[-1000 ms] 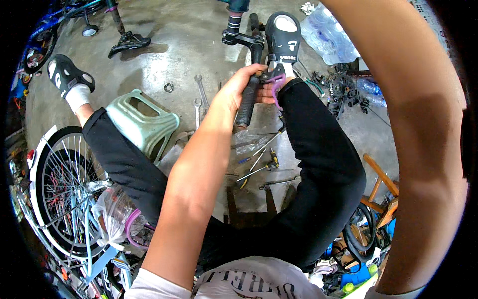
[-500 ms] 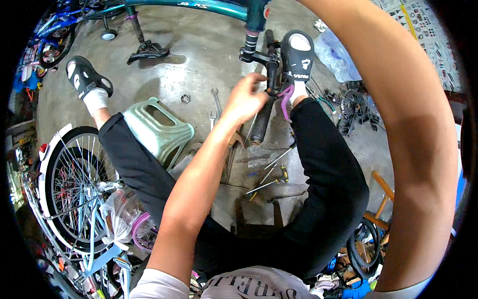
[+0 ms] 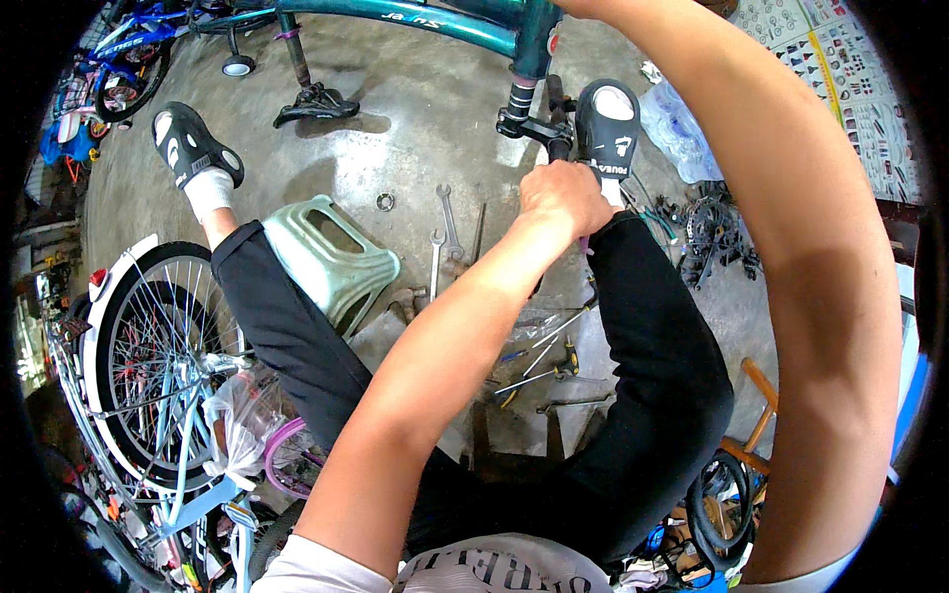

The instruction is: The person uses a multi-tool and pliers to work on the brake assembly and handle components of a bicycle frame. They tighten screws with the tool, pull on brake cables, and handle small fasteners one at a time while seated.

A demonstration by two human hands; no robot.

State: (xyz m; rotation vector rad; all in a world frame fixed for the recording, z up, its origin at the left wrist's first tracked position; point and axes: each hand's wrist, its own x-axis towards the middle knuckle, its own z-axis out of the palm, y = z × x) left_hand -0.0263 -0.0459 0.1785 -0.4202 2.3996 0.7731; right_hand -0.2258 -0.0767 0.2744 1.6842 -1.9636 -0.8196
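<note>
Gripping the black handlebar [image 3: 560,148] from above, the left hand [image 3: 565,200] is showing its back, its fingers holding the bar in a narrow curl; a purple lever [image 3: 585,243] is peeking out just below it. The handlebar is sitting on a stem [image 3: 535,127] under the teal bicycle frame [image 3: 455,28], just beside the right shoe [image 3: 607,128] and well in from the floor's edges. Only a sliver of the right hand [image 3: 577,7] is showing near the frame's front end, so I cannot tell how its fingers are standing. Between the legs, two wrenches [image 3: 450,225], a metal ring [image 3: 386,202] and a yellow-and-black screwdriver [image 3: 571,356] are lying on the floor [image 3: 405,158], with a pale green stool [image 3: 321,259] standing near the left leg. Toward the floor's right edge, dark sprockets [image 3: 710,229] are lying below a plastic-wrapped bundle [image 3: 680,128]; toward its left edge, a spoked wheel [image 3: 158,361] is standing
</note>
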